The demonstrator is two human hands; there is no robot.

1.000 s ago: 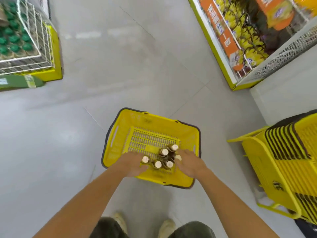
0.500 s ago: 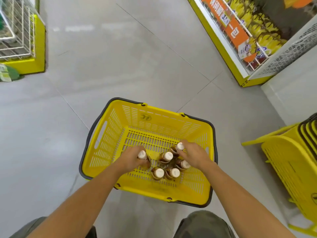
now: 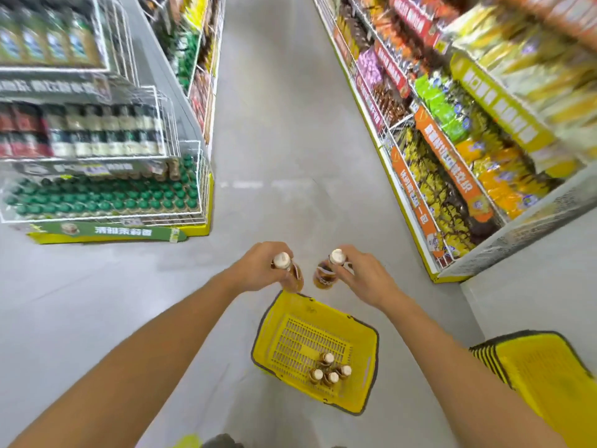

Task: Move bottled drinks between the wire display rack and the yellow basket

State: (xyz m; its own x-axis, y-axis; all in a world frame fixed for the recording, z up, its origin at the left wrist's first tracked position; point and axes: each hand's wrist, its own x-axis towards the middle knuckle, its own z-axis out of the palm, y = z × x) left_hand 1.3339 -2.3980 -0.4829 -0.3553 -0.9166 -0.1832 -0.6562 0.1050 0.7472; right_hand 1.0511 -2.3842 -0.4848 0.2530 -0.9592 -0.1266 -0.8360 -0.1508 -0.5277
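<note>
The yellow basket (image 3: 277, 329) sits on the floor below my hands, with several white-capped brown bottles (image 3: 328, 370) standing upright in its near right corner. My left hand (image 3: 261, 270) grips one white-capped bottle (image 3: 286, 266) by its neck, raised above the basket's far rim. My right hand (image 3: 361, 274) holds a second such bottle (image 3: 328, 270) beside it. The wire display rack (image 3: 181, 176), tiered and stocked with green-capped and dark bottles, stands at the left.
A long shelf of snack packets (image 3: 452, 150) runs along the right side of the aisle. A stack of yellow baskets (image 3: 546, 376) stands at the lower right. Grey floor stretches ahead between rack and shelf.
Both hands have each lifted a bottle up out of the basket. My view has risen and tilted up, so the rack and aisle now show.
</note>
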